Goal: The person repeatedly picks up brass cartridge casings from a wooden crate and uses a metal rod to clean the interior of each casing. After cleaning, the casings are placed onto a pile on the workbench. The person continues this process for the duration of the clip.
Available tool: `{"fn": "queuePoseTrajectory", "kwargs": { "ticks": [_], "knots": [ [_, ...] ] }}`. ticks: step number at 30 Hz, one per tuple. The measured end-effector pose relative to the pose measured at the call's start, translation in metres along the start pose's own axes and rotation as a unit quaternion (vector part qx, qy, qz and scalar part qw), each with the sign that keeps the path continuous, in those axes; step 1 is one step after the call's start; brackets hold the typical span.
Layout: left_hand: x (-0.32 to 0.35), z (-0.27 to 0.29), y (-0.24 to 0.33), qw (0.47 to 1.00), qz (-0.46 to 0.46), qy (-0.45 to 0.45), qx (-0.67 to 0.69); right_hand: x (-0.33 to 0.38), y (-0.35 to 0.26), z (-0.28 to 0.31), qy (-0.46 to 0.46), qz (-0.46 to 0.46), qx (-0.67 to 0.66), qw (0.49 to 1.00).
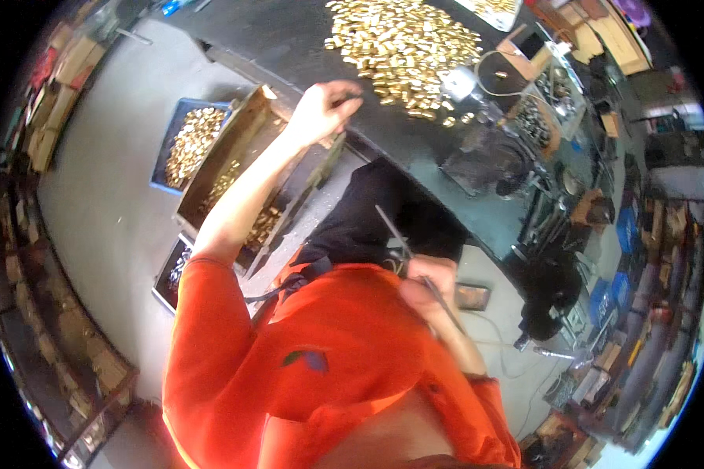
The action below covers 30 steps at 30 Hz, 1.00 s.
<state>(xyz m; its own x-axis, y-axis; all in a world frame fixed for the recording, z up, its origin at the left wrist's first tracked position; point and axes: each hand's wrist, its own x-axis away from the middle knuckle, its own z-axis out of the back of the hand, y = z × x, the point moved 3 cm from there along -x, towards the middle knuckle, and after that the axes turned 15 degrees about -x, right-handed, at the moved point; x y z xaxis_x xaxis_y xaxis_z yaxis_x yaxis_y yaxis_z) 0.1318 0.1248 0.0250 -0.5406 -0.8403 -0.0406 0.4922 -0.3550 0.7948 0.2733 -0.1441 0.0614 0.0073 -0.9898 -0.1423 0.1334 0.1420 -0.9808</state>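
The left hand [321, 112] reaches out over the edge of the dark table [289, 35], fingers pinched on a small dark piece, near the heap of brass parts [403, 51] lying on the table. The right hand [430, 291] is drawn close to the orange shirt [321, 367], clenched around a thin metal rod [411, 254] (it slants up over the dark trousers). Below the table's edge, a wooden tray [238, 137] and a blue crate [188, 144] hold more brass parts.
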Motion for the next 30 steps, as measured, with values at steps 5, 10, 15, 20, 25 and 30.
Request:
{"fn": "queuePoseTrajectory", "kwargs": {
  "ticks": [5,10,15,20,25,30],
  "knots": [
    [0.094,0.023,-0.114,0.99,0.056,0.021,-0.124,0.004,0.01,-0.007,-0.004,-0.018,-0.003,1.0],
    [0.168,-0.02,-0.184,0.893,0.033,-0.197,-0.403,-0.008,0.012,-0.013,-0.033,-0.012,-0.005,0.999],
    [0.16,-0.048,-0.198,0.825,0.0,-0.282,-0.49,-0.014,0.003,-0.017,-0.04,-0.036,-0.015,0.998],
    [0.153,-0.053,-0.189,0.796,-0.025,-0.337,-0.503,-0.006,0.011,-0.013,-0.028,-0.038,0.014,0.999],
    [0.157,-0.055,-0.196,0.81,-0.004,-0.33,-0.484,-0.005,0.011,-0.015,-0.035,-0.057,-0.042,0.997],
    [0.144,-0.053,-0.212,0.814,-0.012,-0.353,-0.461,-0.002,0.008,-0.013,-0.028,-0.062,-0.038,0.997]
  ]
}}
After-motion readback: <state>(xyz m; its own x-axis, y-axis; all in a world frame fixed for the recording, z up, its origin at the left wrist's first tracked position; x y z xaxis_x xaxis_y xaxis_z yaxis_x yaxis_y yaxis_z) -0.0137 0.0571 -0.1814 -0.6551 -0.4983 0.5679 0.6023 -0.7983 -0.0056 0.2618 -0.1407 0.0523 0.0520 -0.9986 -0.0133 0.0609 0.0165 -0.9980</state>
